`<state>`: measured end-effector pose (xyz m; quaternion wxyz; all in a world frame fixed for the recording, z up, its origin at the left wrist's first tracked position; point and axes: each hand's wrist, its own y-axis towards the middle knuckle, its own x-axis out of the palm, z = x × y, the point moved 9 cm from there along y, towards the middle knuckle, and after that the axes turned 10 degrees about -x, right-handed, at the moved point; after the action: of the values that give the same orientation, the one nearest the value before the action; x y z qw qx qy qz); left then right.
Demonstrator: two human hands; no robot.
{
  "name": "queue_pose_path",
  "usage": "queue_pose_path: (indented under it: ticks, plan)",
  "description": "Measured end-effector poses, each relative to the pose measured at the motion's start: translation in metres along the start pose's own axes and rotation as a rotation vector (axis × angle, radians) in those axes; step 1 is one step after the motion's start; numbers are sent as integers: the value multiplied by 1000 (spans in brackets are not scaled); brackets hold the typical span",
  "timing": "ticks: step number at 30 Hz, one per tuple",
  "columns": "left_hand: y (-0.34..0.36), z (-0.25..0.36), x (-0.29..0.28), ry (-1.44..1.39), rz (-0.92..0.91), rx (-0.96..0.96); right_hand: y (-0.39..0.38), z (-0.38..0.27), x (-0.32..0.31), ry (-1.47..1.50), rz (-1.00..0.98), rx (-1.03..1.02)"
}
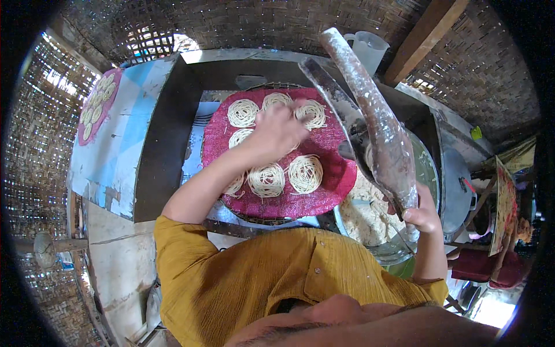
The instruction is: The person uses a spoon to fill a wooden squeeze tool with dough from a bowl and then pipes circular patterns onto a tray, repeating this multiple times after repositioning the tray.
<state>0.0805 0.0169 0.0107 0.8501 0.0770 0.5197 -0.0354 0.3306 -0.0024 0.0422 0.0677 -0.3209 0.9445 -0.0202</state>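
Several round nests of pale noodles (266, 180) lie on a dark pink cloth (324, 202) spread over a round tray. My left hand (280, 130) reaches over the middle of the cloth with its fingers apart, the fingertips touching or just above the upper right nest (312, 114). It covers part of the nests beneath it. In my right hand (424, 215) are the near ends of a flour-dusted, two-armed wooden press (386, 136), held tilted above a basin. The press's far ends stand apart, and its underside is partly hidden.
Pale crumbly dough (370, 211) fills part of the wide basin (396, 251) under the press. A lidded metal pot (457, 188) stands at the right, a clear plastic jug (369, 49) at the back. On the left, a blue-and-white surface (118, 156) carries another pink cloth (87, 130) with nests.
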Motion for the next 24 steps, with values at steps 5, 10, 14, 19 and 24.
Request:
queue_pose_path:
  ticks: [5, 10, 14, 19, 24]
  plan:
    - [60, 49, -93, -2110, -360, 311, 15, 1, 13, 75, -101, -5]
    - [85, 52, -123, -2226, -531, 820, 32, -17, 13, 29, -214, 15]
    - [117, 12, -67, -2267, -247, 401, 46, 20, -14, -84, -277, 158]
    - [120, -26, -37, -2325, -147, 299, 65, 30, -2, -163, -193, 126]
    - [101, -19, -34, -2364, -128, 281, 49, 22, 1, -171, -226, 175]
